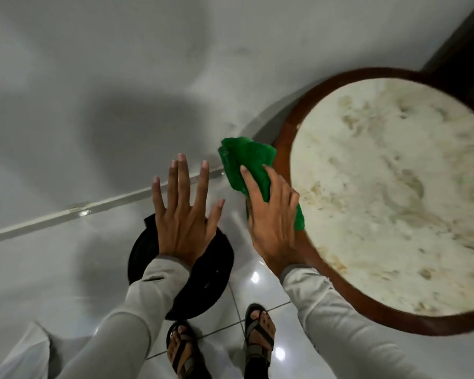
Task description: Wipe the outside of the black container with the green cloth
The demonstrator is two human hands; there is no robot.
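While splayed, left hand (182, 212) cloth-free.

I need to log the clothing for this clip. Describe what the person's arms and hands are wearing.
Both arms wear long, pale grey sleeves that end at the wrists in a slightly darker cuff. The left sleeve has a small dark slit-like mark near the cuff. The left hand and right hand are bare: no gloves, rings or watch visible.

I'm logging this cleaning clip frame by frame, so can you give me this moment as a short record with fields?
left hand: left hand open, fingers spread, above the black container; contact cannot be told
right hand: right hand gripping the green cloth
cloth position: held in the air, beside the round table, not on the container
container: on the tiled floor, near the person's sandalled feet
wiping: not yet begun
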